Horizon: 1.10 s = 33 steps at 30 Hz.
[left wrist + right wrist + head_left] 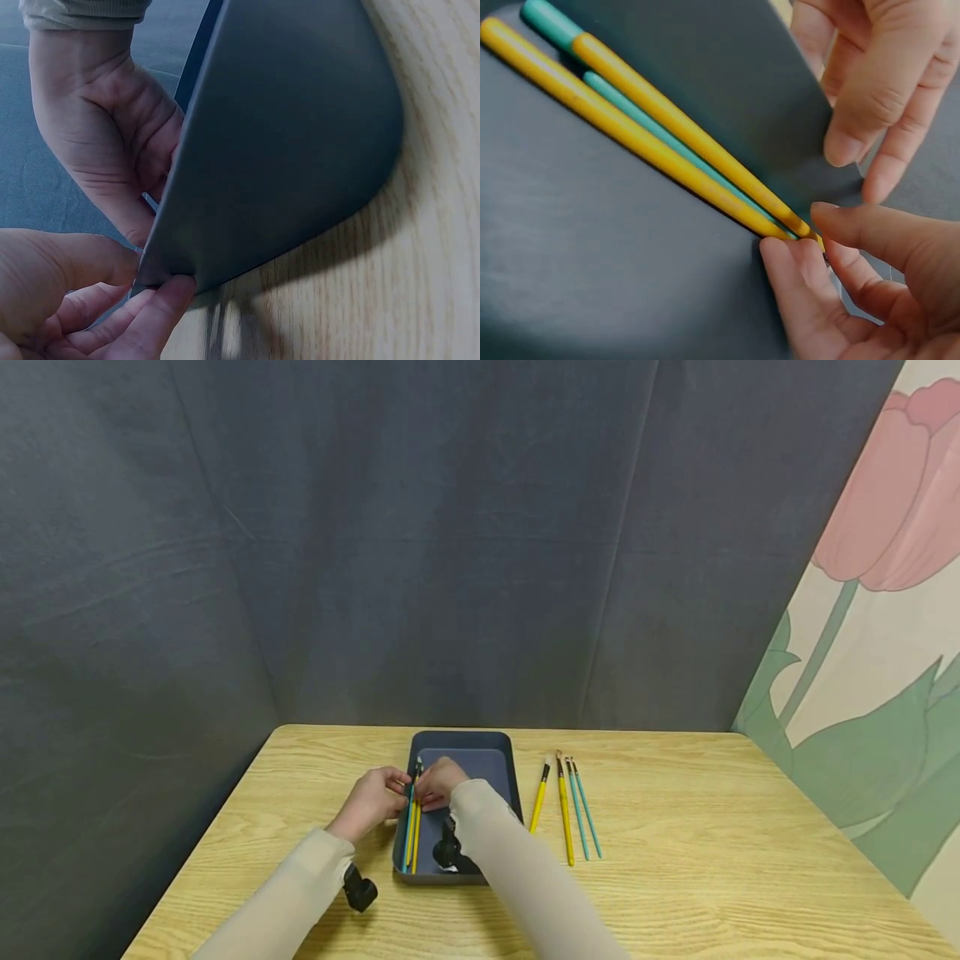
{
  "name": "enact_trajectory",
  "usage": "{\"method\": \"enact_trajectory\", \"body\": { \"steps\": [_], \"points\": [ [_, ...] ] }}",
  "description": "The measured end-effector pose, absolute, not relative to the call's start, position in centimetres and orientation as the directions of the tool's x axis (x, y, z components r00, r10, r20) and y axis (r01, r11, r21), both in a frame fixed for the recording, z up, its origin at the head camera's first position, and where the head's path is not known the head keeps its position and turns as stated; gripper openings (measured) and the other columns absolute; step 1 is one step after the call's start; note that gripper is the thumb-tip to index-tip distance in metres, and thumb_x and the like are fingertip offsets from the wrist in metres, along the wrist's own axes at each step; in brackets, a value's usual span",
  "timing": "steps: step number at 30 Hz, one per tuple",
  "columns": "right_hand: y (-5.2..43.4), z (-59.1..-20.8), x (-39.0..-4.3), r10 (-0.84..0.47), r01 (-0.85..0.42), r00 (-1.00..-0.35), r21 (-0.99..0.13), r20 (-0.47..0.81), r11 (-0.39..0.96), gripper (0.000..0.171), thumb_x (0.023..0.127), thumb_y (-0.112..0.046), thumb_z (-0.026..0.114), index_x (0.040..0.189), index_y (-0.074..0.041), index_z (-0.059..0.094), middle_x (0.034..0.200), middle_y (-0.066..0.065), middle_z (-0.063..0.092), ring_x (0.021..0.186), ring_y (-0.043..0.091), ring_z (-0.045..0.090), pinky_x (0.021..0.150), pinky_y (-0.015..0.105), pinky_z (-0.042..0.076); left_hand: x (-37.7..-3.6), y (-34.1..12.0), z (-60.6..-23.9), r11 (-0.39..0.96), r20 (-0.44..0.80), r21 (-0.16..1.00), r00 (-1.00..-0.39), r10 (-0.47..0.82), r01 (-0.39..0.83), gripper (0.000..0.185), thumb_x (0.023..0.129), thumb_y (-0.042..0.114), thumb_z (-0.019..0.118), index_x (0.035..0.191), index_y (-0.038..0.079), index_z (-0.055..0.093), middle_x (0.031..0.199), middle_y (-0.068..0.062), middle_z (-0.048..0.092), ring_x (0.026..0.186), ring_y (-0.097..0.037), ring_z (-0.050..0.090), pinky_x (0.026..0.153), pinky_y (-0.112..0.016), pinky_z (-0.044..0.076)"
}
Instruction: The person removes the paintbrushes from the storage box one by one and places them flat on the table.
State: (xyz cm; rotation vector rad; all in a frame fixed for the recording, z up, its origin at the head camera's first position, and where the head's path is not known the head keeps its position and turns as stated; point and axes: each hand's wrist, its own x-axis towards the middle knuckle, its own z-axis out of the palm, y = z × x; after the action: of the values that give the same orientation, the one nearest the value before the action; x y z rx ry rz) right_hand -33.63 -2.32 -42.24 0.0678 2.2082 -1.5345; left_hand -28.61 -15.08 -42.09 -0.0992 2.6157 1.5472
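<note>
A dark grey tray (487, 764) lies on the table, and my left hand (375, 799) is at its left side. In the left wrist view, the thumb and fingers of that hand pinch the tray's rim (161, 202). Two yellow paintbrushes (641, 142) and two teal paintbrushes (551, 22) lie close together along the tray's left wall, bristle ends away from me. Inside the tray, my right hand (442, 781) pinches a yellow paintbrush near its ferrule; the bristles are mostly hidden by the fingers.
Right of the tray, two yellow paintbrushes (564, 810) and two teal paintbrushes (580, 810) lie spread on the wooden table (675, 843). A dark curtain (450, 568) hangs behind the table. At the right is a wall with a painted tulip (870, 502).
</note>
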Motion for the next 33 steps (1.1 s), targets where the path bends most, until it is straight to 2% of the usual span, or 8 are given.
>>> {"method": "enact_trajectory", "body": {
  "steps": [4, 12, 16, 20, 28, 33],
  "points": [
    [-2.6, -42.5, -33.7, -0.194, 0.281, -0.905, -0.874, -0.379, 0.397, 0.012, 0.077, 0.014, 0.064, 0.088, 0.010, 0.068, 0.061, 0.004, 0.057, 0.054, 0.013, 0.054, 0.071, 0.038, 0.060, -28.6, -15.0, -42.1, 0.478, -0.122, 0.871, -0.993, -0.006, -0.110, 0.034, 0.080, -0.013, 0.061, 0.113, -0.005, 0.062, 0.102, -0.019, 0.060, 0.079, -0.019, 0.062, 0.067, -0.032, 0.058],
    [-3.0, -44.1, -35.4, -0.175, 0.274, -0.906, -0.850, -0.385, 0.449, 0.012, 0.068, 0.017, 0.070, 0.074, 0.007, 0.069, 0.069, 0.015, 0.067, 0.060, 0.022, 0.067, 0.057, 0.034, 0.059, -28.5, -15.0, -42.1, 0.489, -0.114, 0.867, -0.993, -0.004, -0.102, 0.033, 0.081, -0.012, 0.061, 0.113, -0.005, 0.062, 0.101, -0.019, 0.061, 0.079, -0.020, 0.061, 0.067, -0.033, 0.058],
    [-3.2, -43.8, -35.2, -0.137, 0.283, -0.913, -0.838, -0.385, 0.467, 0.012, 0.068, 0.018, 0.070, 0.075, 0.008, 0.068, 0.070, 0.015, 0.068, 0.061, 0.022, 0.067, 0.061, 0.036, 0.060, -28.5, -15.0, -42.1, 0.490, -0.107, 0.867, -0.994, -0.005, -0.096, 0.033, 0.081, -0.011, 0.061, 0.114, -0.004, 0.062, 0.101, -0.018, 0.061, 0.079, -0.020, 0.061, 0.067, -0.033, 0.058],
    [-3.2, -43.2, -34.6, -0.130, 0.261, -0.924, -0.839, -0.361, 0.477, 0.012, 0.069, 0.016, 0.071, 0.073, 0.005, 0.067, 0.061, 0.009, 0.061, 0.055, 0.017, 0.062, 0.063, 0.035, 0.060, -28.5, -15.1, -42.1, 0.494, -0.101, 0.865, -0.995, -0.002, -0.089, 0.034, 0.081, -0.011, 0.061, 0.114, -0.004, 0.062, 0.101, -0.018, 0.061, 0.080, -0.020, 0.061, 0.067, -0.033, 0.058],
    [-3.5, -43.0, -34.6, -0.114, 0.262, -0.923, -0.818, -0.367, 0.511, 0.017, 0.069, 0.016, 0.070, 0.065, 0.002, 0.060, 0.058, 0.009, 0.058, 0.051, 0.018, 0.060, 0.059, 0.032, 0.060, -28.4, -15.1, -42.0, 0.499, -0.097, 0.862, -0.995, -0.001, -0.084, 0.032, 0.081, -0.010, 0.061, 0.113, -0.004, 0.063, 0.099, -0.017, 0.061, 0.080, -0.021, 0.061, 0.067, -0.033, 0.058],
    [-3.6, -43.2, -34.7, -0.099, 0.274, -0.922, -0.814, -0.373, 0.513, 0.017, 0.071, 0.016, 0.068, 0.068, 0.001, 0.060, 0.062, 0.010, 0.058, 0.052, 0.019, 0.061, 0.058, 0.032, 0.059, -28.5, -15.1, -42.1, 0.494, -0.107, 0.864, -0.994, -0.005, -0.095, 0.033, 0.081, -0.011, 0.062, 0.114, -0.004, 0.062, 0.100, -0.017, 0.060, 0.080, -0.021, 0.062, 0.068, -0.033, 0.058]
  ]
}}
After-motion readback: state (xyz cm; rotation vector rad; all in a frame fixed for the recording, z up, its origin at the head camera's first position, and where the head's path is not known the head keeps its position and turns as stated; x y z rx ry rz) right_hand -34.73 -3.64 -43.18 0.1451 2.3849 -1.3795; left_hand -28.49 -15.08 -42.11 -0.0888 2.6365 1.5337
